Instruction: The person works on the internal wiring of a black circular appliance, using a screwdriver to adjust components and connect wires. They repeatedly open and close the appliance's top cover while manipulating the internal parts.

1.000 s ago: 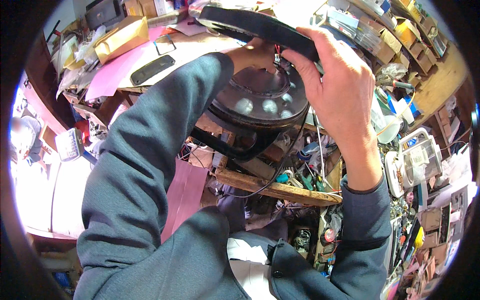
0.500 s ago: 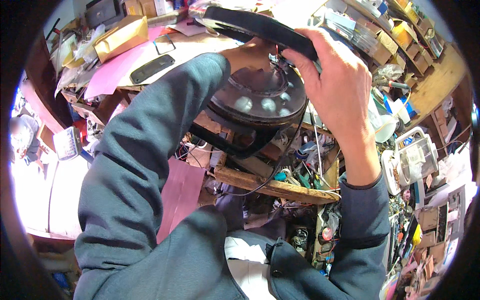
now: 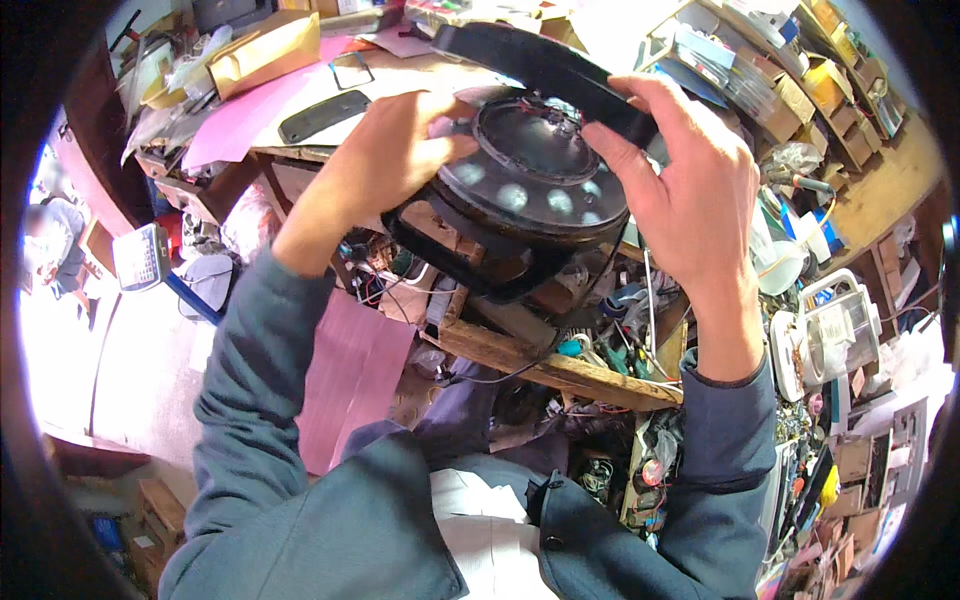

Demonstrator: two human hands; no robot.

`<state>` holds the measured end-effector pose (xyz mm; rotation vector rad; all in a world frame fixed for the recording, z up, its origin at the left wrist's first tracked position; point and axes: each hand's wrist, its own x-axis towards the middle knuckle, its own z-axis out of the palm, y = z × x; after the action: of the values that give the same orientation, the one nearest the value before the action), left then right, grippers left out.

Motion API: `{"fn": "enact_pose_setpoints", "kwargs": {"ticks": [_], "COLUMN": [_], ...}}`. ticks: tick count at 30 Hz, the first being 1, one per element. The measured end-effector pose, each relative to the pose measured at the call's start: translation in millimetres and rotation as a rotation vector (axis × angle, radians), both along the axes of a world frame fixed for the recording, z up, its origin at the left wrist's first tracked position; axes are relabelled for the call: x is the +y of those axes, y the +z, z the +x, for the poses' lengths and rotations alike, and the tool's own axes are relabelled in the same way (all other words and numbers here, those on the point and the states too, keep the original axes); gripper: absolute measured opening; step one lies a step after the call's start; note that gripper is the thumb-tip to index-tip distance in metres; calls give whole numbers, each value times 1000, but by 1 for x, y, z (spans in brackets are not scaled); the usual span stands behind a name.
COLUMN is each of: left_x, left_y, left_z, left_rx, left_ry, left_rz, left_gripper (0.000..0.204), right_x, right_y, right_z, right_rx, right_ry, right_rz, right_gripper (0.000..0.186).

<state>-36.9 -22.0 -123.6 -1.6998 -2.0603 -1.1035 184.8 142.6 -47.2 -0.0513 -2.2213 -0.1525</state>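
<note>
A black, round-bodied appliance with pale round spots on its top and a handle-like lower frame sits in front of me. Its thick black cover is raised and tilted over a ringed middle, where small wires show. My right hand is closed on the cover's right end, thumb underneath. My left hand is at the appliance's left side, thumb and forefinger apart over the top; some fingertips are hard to make out. A black cord hangs below the appliance.
A cluttered bench holds pink sheets, a tan paper bag and a black flat object. A wooden rail crosses below, among wires and tools. Packed shelves and a clear appliance are right. Someone is at far left.
My left hand has drawn back leftward from under the cover, uncovering the ringed middle. The cover and my right hand have shifted slightly right and down in the picture.
</note>
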Motion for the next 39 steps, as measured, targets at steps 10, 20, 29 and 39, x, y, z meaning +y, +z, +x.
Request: {"fn": "enact_pose_setpoints", "kwargs": {"ticks": [10,20,29,39], "left_x": [-51,-47,-49,-37], "left_y": [-82,-100,-86,-103], "left_z": [60,63,73,89], "left_rx": [-1420,-1729,-1763,-1765], "left_ry": [111,-386,-381,-244], "left_rz": [573,528,570,734], "left_gripper": [42,46,50,18], "right_x": [-21,-37,-39,-55], "right_y": [-32,-58,-80,-119], "right_z": [-1,4,14,26], "right_rx": [-1,-93,-194,-99], "right_ry": [40,69,144,206], "right_rz": [61,67,-6,-3], "right_gripper": [37,41,49,39]}}
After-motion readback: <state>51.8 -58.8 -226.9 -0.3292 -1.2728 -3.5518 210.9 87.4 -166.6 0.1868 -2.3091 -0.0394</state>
